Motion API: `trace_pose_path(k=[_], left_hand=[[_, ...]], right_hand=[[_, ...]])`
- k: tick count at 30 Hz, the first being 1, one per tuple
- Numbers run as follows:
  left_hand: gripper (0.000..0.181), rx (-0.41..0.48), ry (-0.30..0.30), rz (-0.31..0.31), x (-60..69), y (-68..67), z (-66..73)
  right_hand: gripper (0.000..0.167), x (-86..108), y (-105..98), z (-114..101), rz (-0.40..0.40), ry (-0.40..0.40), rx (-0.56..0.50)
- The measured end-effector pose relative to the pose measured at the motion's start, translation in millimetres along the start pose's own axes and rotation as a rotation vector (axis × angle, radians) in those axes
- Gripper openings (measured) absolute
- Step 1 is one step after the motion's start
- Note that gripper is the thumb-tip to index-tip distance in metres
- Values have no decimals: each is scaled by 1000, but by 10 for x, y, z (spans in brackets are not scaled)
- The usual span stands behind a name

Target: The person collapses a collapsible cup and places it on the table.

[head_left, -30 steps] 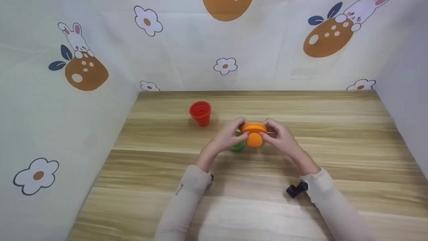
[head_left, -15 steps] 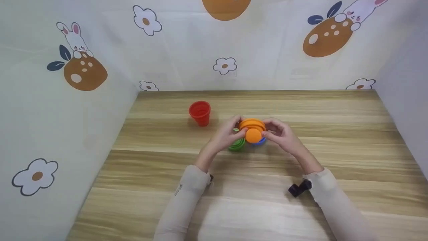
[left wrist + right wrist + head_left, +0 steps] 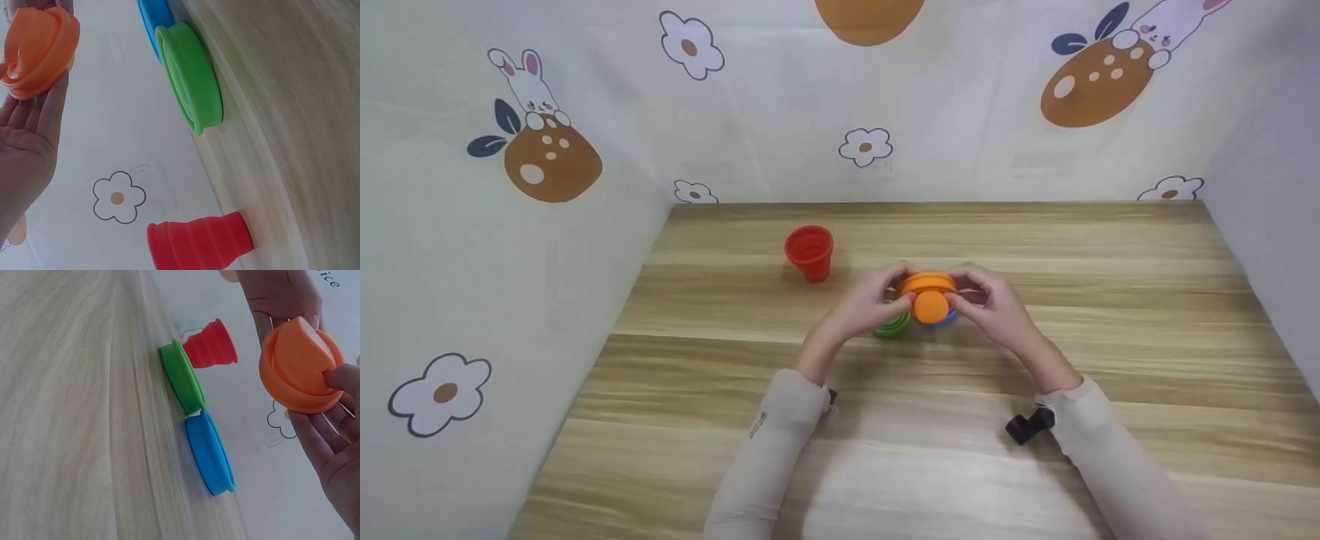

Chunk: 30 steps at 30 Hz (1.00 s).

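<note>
An orange collapsible cup (image 3: 931, 307) is held above the table between both hands, partly folded, its round base facing the head camera. My left hand (image 3: 874, 304) grips its left side, thumb near the base and fingers behind the rim. On the other side my right hand (image 3: 994, 309) pinches it the same way. In the right wrist view the orange cup (image 3: 304, 368) looks skewed, its middle pushed out of the ring. Below it lie a flattened green collapsible cup (image 3: 194, 79) and a flattened blue one (image 3: 209, 453), side by side and mostly hidden in the head view.
A red collapsible cup (image 3: 810, 253) stands extended and upright on the wooden table (image 3: 697, 420), to the far left of the hands. Patterned walls (image 3: 780, 105) enclose the back and sides. A black wrist device (image 3: 1030, 425) hangs by the right sleeve.
The orange cup tilted and rose slightly, then lowered a little, with both hands still gripping it. A blue edge came into view beneath it. The red cup stayed in place.
</note>
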State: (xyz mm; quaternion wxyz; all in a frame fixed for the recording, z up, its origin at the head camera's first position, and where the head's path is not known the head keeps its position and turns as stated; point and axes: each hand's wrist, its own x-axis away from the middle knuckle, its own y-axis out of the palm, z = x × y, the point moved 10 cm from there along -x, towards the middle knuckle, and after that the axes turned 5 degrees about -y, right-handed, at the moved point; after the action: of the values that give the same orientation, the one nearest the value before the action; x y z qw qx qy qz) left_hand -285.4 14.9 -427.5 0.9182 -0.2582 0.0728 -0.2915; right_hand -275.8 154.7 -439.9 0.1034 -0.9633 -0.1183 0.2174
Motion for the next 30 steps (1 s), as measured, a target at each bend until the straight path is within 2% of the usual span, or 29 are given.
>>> trace_pose_path(k=[5, 9, 17, 23, 30], left_hand=[[30, 6, -21, 58, -12, -51, -17], [32, 30, -31, 103, -18, -92, -14], [29, 63, -12, 173, 1, -163, 8], [28, 62, 5, 191, 8, -166, 18], [28, 64, -2, 171, 20, -129, 32]], right_hand=[[28, 2, 4, -11, 4, 8, -43], [32, 14, -7, 22, 17, 44, -96], [38, 23, 10, 104, 5, 121, -166], [38, 18, -21, 139, 40, 158, -139], [34, 13, -58, 155, 110, 161, -153]])
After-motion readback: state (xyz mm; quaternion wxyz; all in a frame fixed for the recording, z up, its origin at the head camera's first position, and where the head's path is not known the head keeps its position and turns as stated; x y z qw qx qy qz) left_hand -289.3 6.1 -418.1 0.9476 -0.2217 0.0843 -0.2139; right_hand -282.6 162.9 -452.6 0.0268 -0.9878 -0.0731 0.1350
